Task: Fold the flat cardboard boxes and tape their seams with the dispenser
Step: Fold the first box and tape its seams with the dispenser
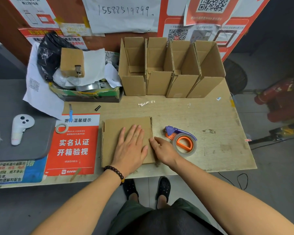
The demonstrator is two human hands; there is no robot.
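Observation:
A flat brown cardboard box lies on the wooden table in front of me. My left hand presses flat on its middle with straight, spread fingers. At the flat box's right edge, my right hand has its fingertips touching the cardboard; whether they pinch it is unclear. Just right of that hand lies the purple and orange tape dispenser with a clear tape roll, untouched. Several folded open boxes stand in a row at the back of the table.
A cluttered green carton with bags and papers sits back left. A red notice with a small tape roll and a blue knife lies left of the flat box. A white controller rests on a grey mat.

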